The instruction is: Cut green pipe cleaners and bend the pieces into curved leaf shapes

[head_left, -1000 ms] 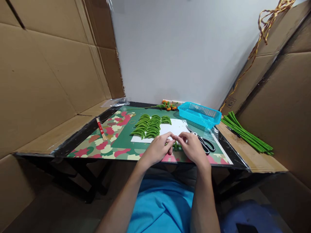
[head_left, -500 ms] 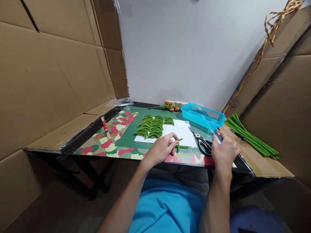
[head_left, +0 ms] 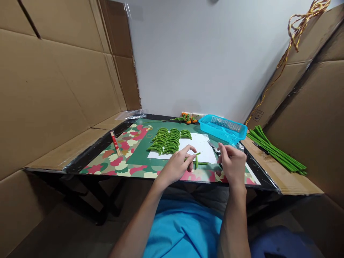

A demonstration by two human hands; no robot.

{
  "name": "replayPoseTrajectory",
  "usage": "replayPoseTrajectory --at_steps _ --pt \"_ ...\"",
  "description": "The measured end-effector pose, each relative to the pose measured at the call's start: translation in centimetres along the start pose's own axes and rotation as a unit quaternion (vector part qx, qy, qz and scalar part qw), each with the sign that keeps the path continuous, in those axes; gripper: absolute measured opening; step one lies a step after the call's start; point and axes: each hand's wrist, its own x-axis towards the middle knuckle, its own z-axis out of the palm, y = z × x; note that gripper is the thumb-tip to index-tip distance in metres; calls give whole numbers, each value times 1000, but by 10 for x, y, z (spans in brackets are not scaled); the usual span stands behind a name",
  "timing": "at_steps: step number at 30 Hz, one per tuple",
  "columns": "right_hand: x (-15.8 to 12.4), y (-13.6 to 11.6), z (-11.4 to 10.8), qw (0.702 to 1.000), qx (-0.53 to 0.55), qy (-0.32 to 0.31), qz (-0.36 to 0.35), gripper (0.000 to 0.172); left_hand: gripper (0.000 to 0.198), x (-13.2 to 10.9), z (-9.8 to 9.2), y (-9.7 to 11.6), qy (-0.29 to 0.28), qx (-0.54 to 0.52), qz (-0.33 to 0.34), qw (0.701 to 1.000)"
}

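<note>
My left hand [head_left: 176,165] rests at the near edge of the white sheet [head_left: 197,143], thumb and forefinger apart and the other fingers curled. Just past its fingertips, a short green stem piece [head_left: 196,162] crosses a longer green stem [head_left: 203,163]. My right hand [head_left: 233,163] is closed, with thumb and forefinger close together; what it holds, if anything, cannot be made out. It covers most of the scissors [head_left: 211,145], whose blades point away to the left. Curved green pods [head_left: 172,141] lie in stacked columns on the sheet and green mat.
A blue plastic basket [head_left: 223,129] stands at the back right. Orange flowers [head_left: 189,118] lie along the wall. Long green stems [head_left: 276,150] and a dark pen-like item [head_left: 261,148] are on the cardboard at right. Chopsticks in a red sleeve [head_left: 115,143] lie at left.
My right hand has moved left, away from the table's right side, and now hides the scissors' handles. The left hand stays in place, its thumb and forefinger slightly farther apart.
</note>
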Motion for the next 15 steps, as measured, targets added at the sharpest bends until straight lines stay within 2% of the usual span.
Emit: replayPoseTrajectory --at_steps 2,4,7,11,15 --pt "-2 -8 9 995 52 -69 -49 41 25 1 0 0 -1 4 3 1000" --pt "-3 -15 18 989 83 -87 -85 29 26 2 0 0 -1 14 9 1000" --pt "-4 -22 29 984 87 -107 -114 33 26 2 0 1 -3 17 11 1000" --pt "-4 -24 32 973 73 -180 -122 26 22 1 -1 0 5 6 0 1000" --pt "-4 -21 31 969 80 -216 -93 20 26 1 0 -1 10 6 -10 1000"
